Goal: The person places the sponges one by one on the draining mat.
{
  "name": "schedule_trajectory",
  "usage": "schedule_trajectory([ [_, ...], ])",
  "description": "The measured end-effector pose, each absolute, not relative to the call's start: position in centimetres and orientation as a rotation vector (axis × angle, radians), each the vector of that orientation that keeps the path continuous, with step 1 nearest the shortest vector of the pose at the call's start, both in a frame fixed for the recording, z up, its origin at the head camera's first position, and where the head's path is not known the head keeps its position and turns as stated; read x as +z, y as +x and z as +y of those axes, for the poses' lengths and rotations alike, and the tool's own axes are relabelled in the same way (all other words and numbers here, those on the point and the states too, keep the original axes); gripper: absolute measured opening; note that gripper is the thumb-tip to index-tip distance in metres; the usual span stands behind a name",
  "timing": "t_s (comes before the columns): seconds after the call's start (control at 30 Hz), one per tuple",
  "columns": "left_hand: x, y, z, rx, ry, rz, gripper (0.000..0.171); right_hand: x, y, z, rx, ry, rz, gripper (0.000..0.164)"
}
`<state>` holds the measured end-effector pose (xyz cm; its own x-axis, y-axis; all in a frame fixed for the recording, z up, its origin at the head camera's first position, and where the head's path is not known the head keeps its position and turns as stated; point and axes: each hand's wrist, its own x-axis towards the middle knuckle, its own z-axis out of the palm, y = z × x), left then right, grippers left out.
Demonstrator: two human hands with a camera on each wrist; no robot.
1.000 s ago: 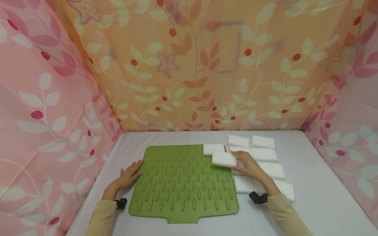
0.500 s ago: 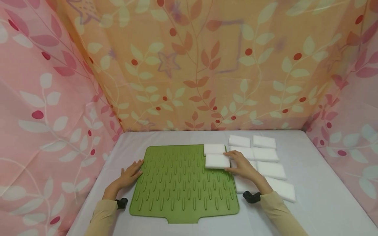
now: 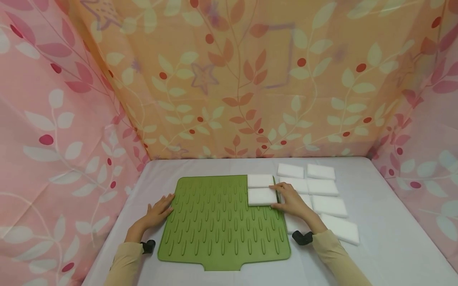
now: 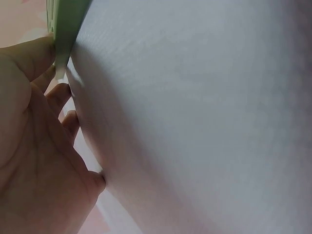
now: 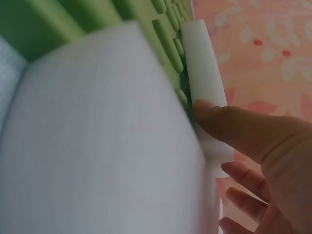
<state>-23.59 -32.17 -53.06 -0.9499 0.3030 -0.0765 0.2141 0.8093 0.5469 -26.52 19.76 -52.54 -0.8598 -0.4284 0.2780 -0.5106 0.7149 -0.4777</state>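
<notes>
Right hand (image 3: 294, 201): fingers clamped on the right end of the front block (image 3: 262, 196); thumb at its near edge.
Left hand (image 3: 156, 213): fingers extended and apart, touching the left edge of the mat (image 3: 214, 226).
Front block: white; on the mat near its right edge, just in front of the rear block (image 3: 260, 180).
Rear block: white; at the mat's far right corner.
Mat: green, ribbed, tab on near edge; lies on the table (image 3: 393, 238).
Side blocks (image 3: 329, 205): eight, white; two columns right of the mat, some partly covered by the right arm.
Backdrop (image 3: 229, 131): floral cloth; orange behind, pink at both sides.
</notes>
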Motion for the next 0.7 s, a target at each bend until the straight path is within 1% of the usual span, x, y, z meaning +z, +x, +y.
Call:
schedule_trajectory([
  [0.3, -53.00, -23.59, -31.99, 0.830, 0.411, 2.832, 0.056, -52.95, -26.50, 19.92, 0.750, 0.738, -2.770, 0.065],
  [0.7, -53.31, -23.73, -32.21, 0.820, 0.404, 2.842, 0.057, -52.77, -26.27, 20.33, 0.762, 0.745, -2.731, 0.065],
])
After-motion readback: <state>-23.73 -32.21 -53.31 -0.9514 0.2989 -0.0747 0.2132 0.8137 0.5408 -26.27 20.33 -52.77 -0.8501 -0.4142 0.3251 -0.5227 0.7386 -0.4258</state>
